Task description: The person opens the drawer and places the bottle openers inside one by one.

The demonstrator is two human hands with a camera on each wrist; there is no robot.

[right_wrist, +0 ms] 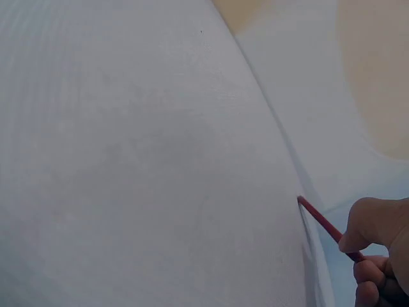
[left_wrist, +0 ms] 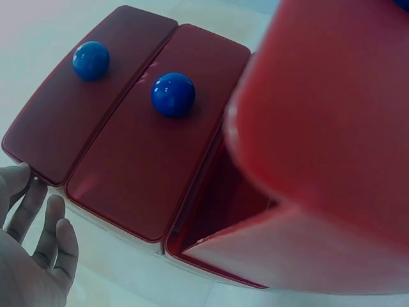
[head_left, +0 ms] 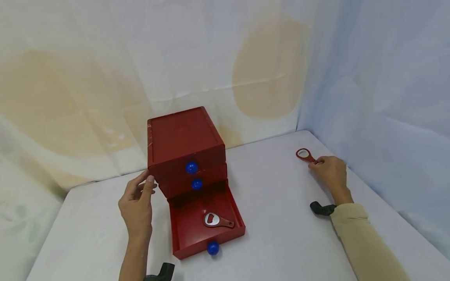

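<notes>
Head view: bottle opener (head_left: 218,221) in open drawer (head_left: 186,234)

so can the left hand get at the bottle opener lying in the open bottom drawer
Probably yes. The left hand rests at the side of the red drawer box, and the bottom drawer beside it is pulled out and uncovered. The bottle opener lies alone on the drawer floor, with nothing over it.
</notes>
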